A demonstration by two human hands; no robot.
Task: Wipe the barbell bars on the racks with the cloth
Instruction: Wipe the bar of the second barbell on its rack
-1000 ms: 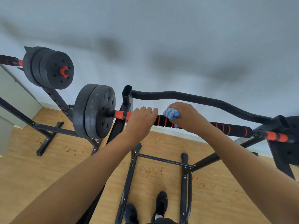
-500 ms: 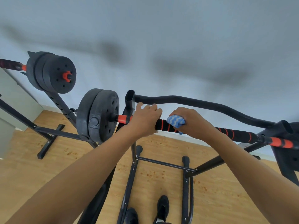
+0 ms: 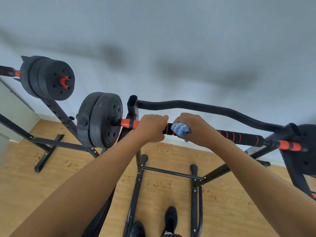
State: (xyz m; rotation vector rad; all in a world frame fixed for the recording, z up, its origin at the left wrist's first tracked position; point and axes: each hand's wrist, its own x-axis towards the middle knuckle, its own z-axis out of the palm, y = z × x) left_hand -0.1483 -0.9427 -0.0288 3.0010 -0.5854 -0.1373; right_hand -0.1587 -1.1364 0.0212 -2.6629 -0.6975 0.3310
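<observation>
The left hand (image 3: 150,128) is curled around the barbell bar (image 3: 239,136), with the fingers over the top of it, just where the orange part of the bar ends and the black grip begins. The right hand (image 3: 196,129) is just beside it on the same bar and holds a cloth (image 3: 179,129), blue with white zigzag lines, which is pressed around the bar; only a short piece of black and orange grip shows between the two hands. A small corner of the cloth hangs under the right hand.

To the outer side of the left hand, the bar goes into a pair of black weight plates (image 3: 100,119). On the far side of the right hand, the bar runs on with black foam and orange rings to another black plate (image 3: 306,149) at the edge of the view. The bar lies on a black rack (image 3: 132,106), and a curved black tube (image 3: 205,107) of this rack passes behind both hands.

Farther out beyond the left hand, a second barbell (image 3: 49,78) with black plates sits on its own rack (image 3: 56,110). Below the hands there is a wooden floor (image 3: 42,185) and the person's black shoes (image 3: 171,219).
</observation>
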